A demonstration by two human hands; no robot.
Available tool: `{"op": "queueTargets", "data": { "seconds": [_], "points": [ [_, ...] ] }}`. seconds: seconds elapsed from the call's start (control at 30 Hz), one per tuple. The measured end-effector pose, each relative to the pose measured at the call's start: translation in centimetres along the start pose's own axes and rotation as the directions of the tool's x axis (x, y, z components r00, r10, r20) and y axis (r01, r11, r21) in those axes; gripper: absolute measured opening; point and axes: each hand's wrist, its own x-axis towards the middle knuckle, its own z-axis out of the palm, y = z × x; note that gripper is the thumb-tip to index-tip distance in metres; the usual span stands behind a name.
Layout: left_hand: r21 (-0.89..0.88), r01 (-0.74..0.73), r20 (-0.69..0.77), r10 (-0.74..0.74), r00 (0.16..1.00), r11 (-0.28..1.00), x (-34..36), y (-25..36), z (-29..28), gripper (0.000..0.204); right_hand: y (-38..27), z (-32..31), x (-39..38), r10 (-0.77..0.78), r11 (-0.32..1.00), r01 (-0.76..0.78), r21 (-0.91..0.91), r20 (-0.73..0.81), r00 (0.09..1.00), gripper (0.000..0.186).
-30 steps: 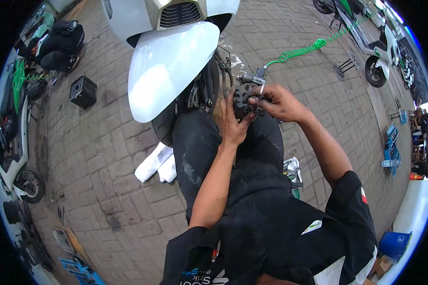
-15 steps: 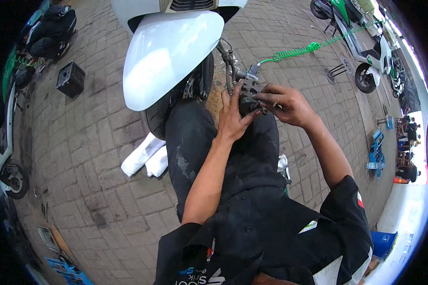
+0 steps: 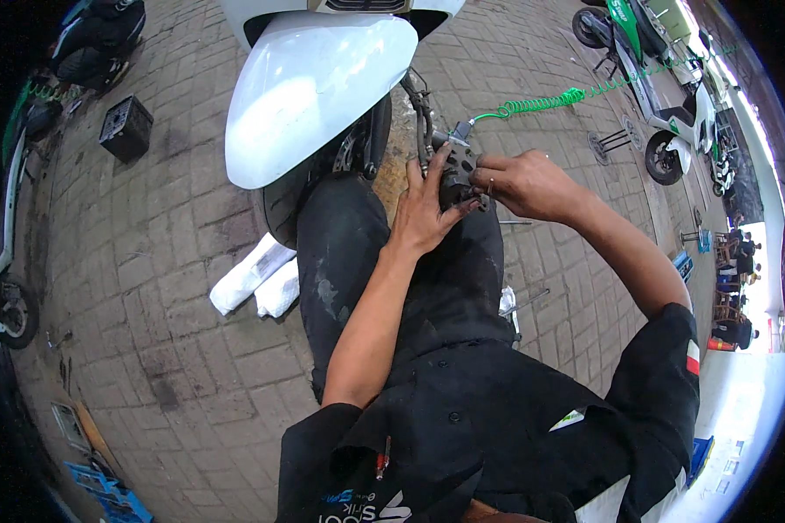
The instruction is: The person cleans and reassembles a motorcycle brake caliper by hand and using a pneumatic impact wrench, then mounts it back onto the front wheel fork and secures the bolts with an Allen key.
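Note:
A dark grey metal brake caliper [image 3: 459,162] with round openings is held above my knees, beside the front wheel of a white scooter. My left hand [image 3: 417,220] grips it from the left, fingers along its far side and thumb on its near edge. At the caliper's right side, my right hand [image 3: 536,188] is closed in a pinch, fingertips against the metal. Whatever lies between those fingertips is too small and hidden to name. Black hoses [image 3: 421,118] run down from the scooter beside the caliper. Just beyond it lies the end fitting [image 3: 461,129] of a green coiled hose.
The scooter's white front fender [image 3: 323,96] rises at the left of my hands. The green coiled air hose [image 3: 545,102] stretches away to the right. White wrapped bundles [image 3: 251,275] lie by my left leg. A black battery-like box [image 3: 126,128] stands farther left; another scooter [image 3: 672,131] is parked right.
My right hand has turned, its elbow swinging outward to the right, while its fingertips stay at the caliper. My left hand keeps its hold. The view has shifted slightly.

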Motion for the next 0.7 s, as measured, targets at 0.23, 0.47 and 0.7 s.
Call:
{"op": "queueTargets", "data": {
  "seconds": [0.23,0.47,0.7],
  "points": [
    [-0.009,-0.026,-0.056,0.026,0.998,1.000,-0.2,-0.3,0.3,0.094,-0.7,0.3,-0.3,-0.004,1.000,0.003,-0.007,-0.080,0.997,0.024],
    [-0.147,-0.071,-0.149,0.049,0.988,0.987,0.3,-0.9,0.4,0.091,-1.2,1.1,-0.6,0.242,0.956,-0.193,0.223,-0.223,0.944,0.046],
    [-0.806,-0.114,-0.128,0.016,0.992,0.580,0.6,0.6,-0.4,0.093,-1.7,6.5,-0.1,0.393,0.741,0.037,0.671,-0.477,0.787,0.053]
  ]
}}
